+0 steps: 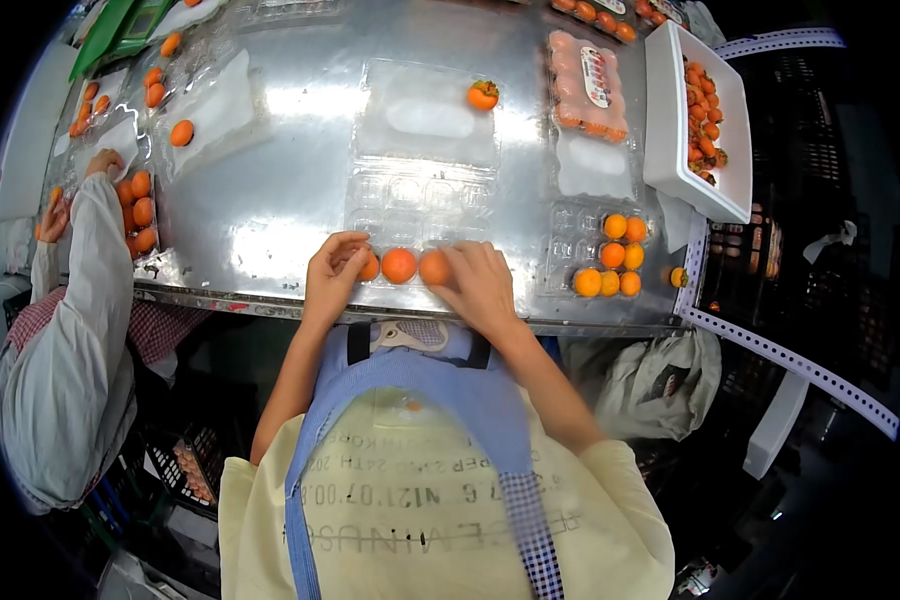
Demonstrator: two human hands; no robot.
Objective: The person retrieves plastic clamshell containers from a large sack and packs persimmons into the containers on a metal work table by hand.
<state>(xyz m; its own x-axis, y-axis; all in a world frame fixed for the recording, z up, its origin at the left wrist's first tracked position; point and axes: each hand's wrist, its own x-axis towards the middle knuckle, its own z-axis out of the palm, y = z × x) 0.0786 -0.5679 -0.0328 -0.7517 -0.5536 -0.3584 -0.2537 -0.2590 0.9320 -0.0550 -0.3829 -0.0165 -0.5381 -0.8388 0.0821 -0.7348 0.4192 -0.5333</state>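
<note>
A clear plastic clamshell tray (422,195) lies at the table's front edge before me, its lid folded open toward the back. Three orange persimmons sit in a row in its nearest cups. My left hand (332,275) has its fingers curled round the left persimmon (370,266). The middle persimmon (399,265) lies between my hands. On the right persimmon (434,267) my right hand (482,288) closes its fingers, partly covering it. A single persimmon with a green calyx (483,96) rests on the open lid's white liner.
To the right stands a partly filled tray of yellow-orange persimmons (613,255). Behind it are a closed, filled pack (585,85) and a white foam box (662,120) of persimmons. At left, a co-worker's sleeve (95,240) reaches over another tray (138,212). A loose persimmon (182,133) lies nearby.
</note>
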